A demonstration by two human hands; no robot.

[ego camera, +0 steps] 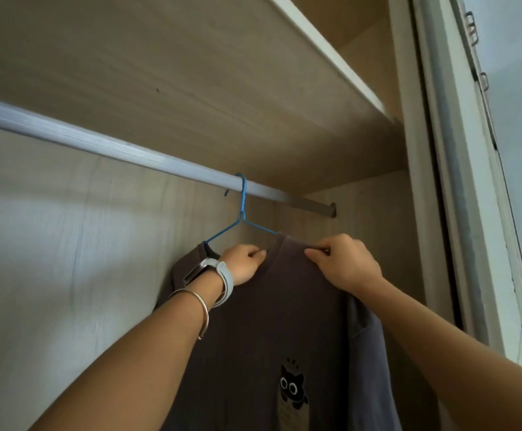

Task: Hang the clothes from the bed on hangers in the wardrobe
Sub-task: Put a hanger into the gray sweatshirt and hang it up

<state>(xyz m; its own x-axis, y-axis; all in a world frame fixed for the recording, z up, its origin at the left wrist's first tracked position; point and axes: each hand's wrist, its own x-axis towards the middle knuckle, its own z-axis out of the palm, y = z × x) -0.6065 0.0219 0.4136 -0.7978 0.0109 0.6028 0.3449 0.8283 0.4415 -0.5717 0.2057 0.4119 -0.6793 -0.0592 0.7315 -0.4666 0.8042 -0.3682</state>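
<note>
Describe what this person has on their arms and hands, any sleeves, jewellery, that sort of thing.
Both forearms are bare, with no sleeves in view. The left wrist carries a watch with a pale grey strap and a dark rectangular face. Just behind it on the forearm is a thin silver-coloured bangle. The left hand and right hand are ungloved, and nothing is worn on the right wrist.

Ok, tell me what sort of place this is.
The inside of a wardrobe, probably in a bedroom. A metal rail runs under a wooden shelf, a blue hanger hooks over the rail with a grey T-shirt on it, and a door frame stands at the right.
</note>
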